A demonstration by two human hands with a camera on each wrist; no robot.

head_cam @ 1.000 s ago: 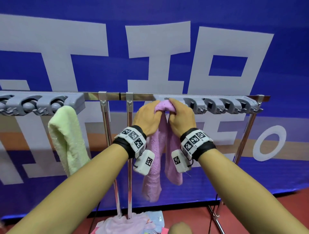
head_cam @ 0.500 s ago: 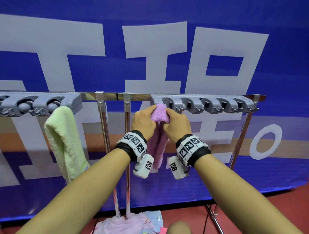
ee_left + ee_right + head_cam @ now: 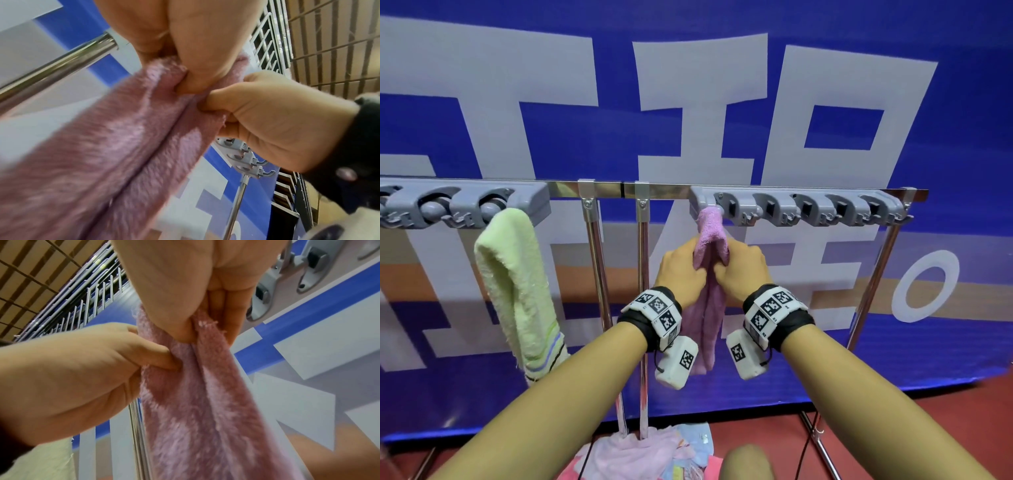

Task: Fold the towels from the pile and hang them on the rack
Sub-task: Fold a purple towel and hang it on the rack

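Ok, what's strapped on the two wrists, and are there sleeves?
No sleeves; both forearms are bare. The left hand and right hand each have a black wristband carrying white blocks printed with black square markers. A white marked box hangs under each wrist, with a thin black cable.

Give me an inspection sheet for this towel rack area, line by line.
Surface: red floor under the metal rack.
Job's things: pink towel, its top at the first gray clip; green towel hung on the other clip bar; towel pile below.
Clutter: nothing seen.
Grips: left hand and right hand both pinch the pink towel.
Cables: thin dark cord near rack leg.
Surroundings: blue banner.
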